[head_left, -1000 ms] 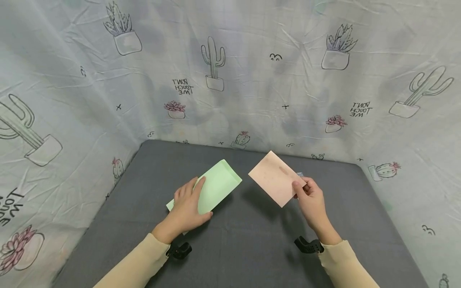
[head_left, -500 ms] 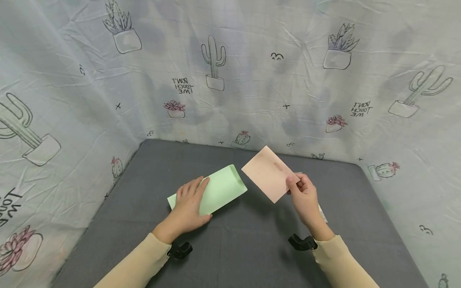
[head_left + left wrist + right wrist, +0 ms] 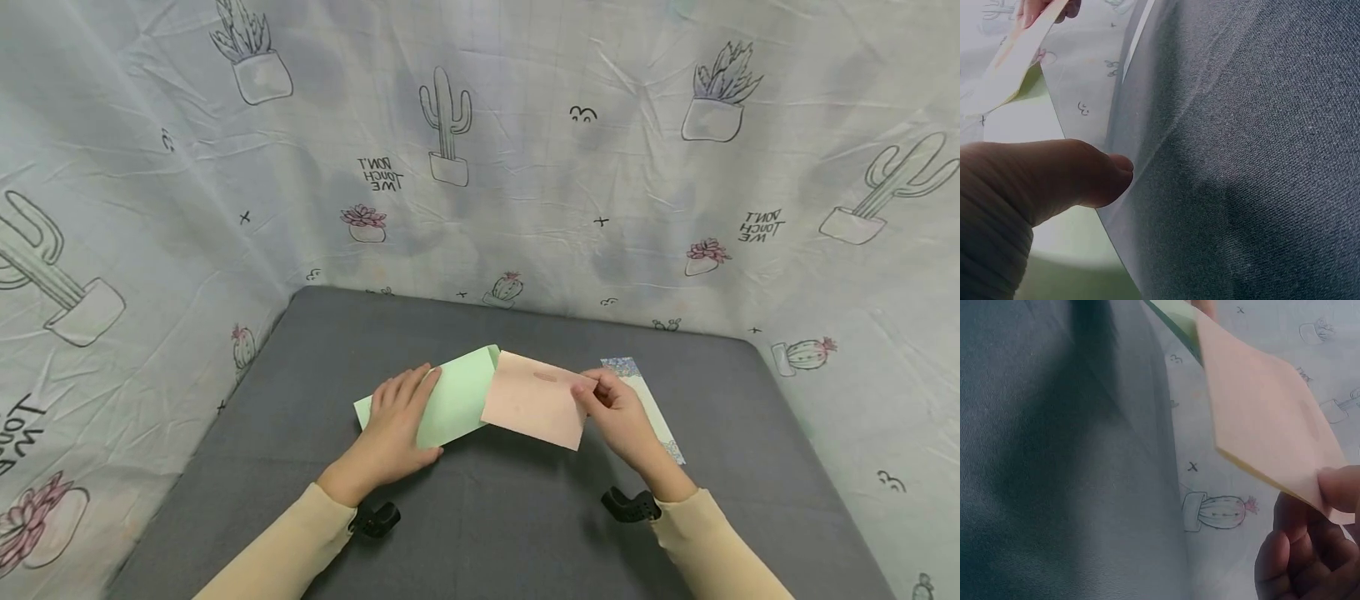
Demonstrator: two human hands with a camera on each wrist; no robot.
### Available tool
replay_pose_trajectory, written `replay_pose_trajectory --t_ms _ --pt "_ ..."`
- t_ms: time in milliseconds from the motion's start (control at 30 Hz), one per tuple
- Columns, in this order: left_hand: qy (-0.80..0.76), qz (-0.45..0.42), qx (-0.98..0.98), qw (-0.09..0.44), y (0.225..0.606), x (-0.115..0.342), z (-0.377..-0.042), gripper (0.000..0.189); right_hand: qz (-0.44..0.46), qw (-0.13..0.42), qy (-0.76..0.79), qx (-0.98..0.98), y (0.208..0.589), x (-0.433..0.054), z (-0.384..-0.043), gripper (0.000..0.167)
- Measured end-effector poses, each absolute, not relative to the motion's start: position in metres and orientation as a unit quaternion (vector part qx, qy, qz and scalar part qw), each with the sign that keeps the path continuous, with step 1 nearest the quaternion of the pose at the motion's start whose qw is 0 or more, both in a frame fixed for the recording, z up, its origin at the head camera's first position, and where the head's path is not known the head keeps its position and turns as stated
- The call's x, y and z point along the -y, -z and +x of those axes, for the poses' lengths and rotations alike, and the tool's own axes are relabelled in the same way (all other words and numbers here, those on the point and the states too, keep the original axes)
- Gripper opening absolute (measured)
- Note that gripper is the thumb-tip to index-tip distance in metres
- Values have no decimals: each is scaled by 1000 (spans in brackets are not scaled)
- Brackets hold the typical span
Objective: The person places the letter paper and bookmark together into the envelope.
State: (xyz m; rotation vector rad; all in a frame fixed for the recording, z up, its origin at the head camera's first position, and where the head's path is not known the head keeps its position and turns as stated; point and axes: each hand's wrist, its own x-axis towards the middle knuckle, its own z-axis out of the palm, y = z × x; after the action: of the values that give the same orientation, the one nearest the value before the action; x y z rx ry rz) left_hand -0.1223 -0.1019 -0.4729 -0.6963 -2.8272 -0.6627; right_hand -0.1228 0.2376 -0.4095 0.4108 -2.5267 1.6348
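In the head view my left hand (image 3: 397,421) grips a light green paper envelope (image 3: 459,398) from above, its fingers across the top and the thumb at the near edge. The envelope's folded end points right. My right hand (image 3: 624,421) pinches a pink card (image 3: 536,402) by its right corner, between thumb and fingers. The card's left edge overlaps the envelope's right end. From the right wrist, the pink card (image 3: 1260,406) slants over the table with its edge against the green envelope's (image 3: 1175,315) end. Part of the envelope is hidden under my left hand.
A long white card (image 3: 654,408) with blue speckled ends lies on the grey cloth-covered table (image 3: 480,533), partly behind my right hand. A pale curtain (image 3: 525,167) printed with cacti hangs round the table's back and sides.
The pink card has moved left and turned, from apart from the envelope to overlapping its end. The envelope has turned slightly and shifted right. The white card has come into fuller view.
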Motion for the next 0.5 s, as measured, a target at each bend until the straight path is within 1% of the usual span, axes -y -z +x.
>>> replay_pose_trajectory --t_ms 67,200,300,400,500 --pt "222 -236 943 76 473 101 -123 114 128 61 -530 836 404 -236 -121 14" --pt "221 -241 942 75 474 101 -123 114 91 111 -558 818 402 -238 -121 19" --pt "220 -245 941 79 474 102 -122 113 78 142 -588 793 407 -242 -125 21" --pt "221 -249 939 83 475 102 -122 113 75 134 -600 785 417 -247 -130 21" --pt "221 -252 938 86 476 103 -122 113 83 99 -594 794 429 -250 -134 22"
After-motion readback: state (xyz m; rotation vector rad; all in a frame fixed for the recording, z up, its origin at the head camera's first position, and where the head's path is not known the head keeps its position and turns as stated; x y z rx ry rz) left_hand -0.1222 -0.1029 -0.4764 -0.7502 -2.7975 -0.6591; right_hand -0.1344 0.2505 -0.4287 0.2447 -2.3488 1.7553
